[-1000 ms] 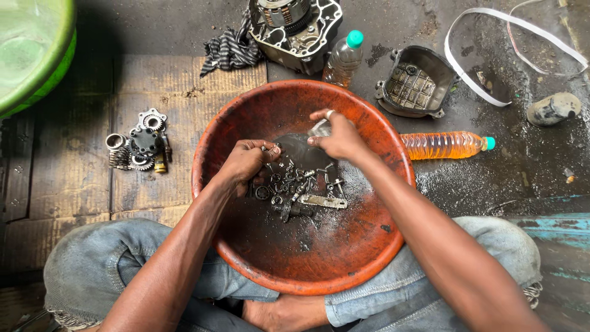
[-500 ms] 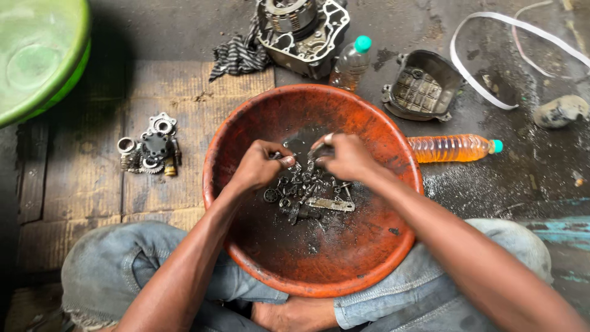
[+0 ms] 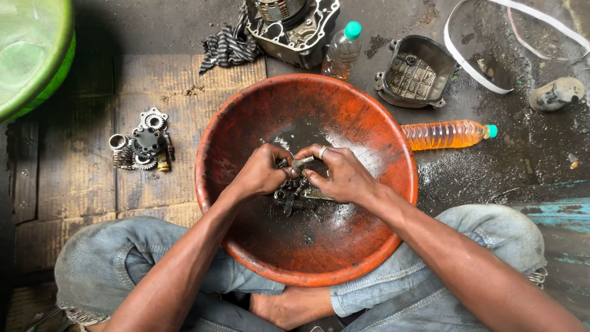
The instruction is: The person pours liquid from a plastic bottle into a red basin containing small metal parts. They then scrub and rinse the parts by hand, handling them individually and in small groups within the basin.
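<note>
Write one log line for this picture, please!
left hand: on parts | right hand: holding part | bowl: on lap

Both forearms come up from the lower edge of the view and meet in the middle. The left hand (image 3: 261,174) is curled, knuckles up, with its fingers bent inward toward the other hand. The right hand (image 3: 342,175) lies just beside it, palm down, the fingers bent and a ring on one of them. The fingertips of the two hands are very close, almost touching. Both arms are bare. The legs are crossed, in blue jeans, and one bare foot (image 3: 295,305) shows between them.
</note>
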